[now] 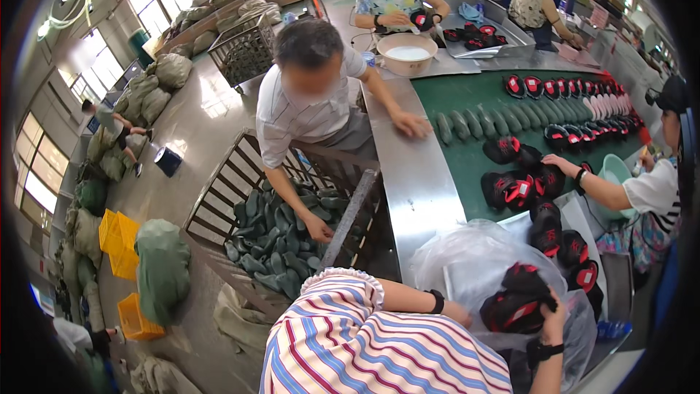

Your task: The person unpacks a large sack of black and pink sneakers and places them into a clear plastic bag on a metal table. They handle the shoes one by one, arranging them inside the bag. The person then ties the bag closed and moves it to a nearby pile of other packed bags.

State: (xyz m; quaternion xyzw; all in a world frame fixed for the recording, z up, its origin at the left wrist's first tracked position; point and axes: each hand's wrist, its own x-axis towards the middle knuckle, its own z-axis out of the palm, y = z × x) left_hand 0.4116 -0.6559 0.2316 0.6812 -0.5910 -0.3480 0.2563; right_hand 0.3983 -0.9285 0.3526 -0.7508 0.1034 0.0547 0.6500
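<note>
My right hand (554,318) is closed on the edge of a black shoe upper with red lining, one of a small cluster of black-and-red shoe uppers (510,308) in a clear plastic bag (445,257). Close to the bag's left side is my left hand (458,314); its fingers are hidden by the plastic. The bag lies open at the table's near end. More black-and-red uppers (572,249) are heaped just right of the bag, running up toward the green belt.
A green conveyor belt (467,164) carries rows of uppers and dark green foot-shaped pieces (503,121). Left of its metal edge (419,175), a person leans over a barred cart (219,182) full of similar pieces. Another person's hand (560,165) touches uppers at right. Two people work beyond.
</note>
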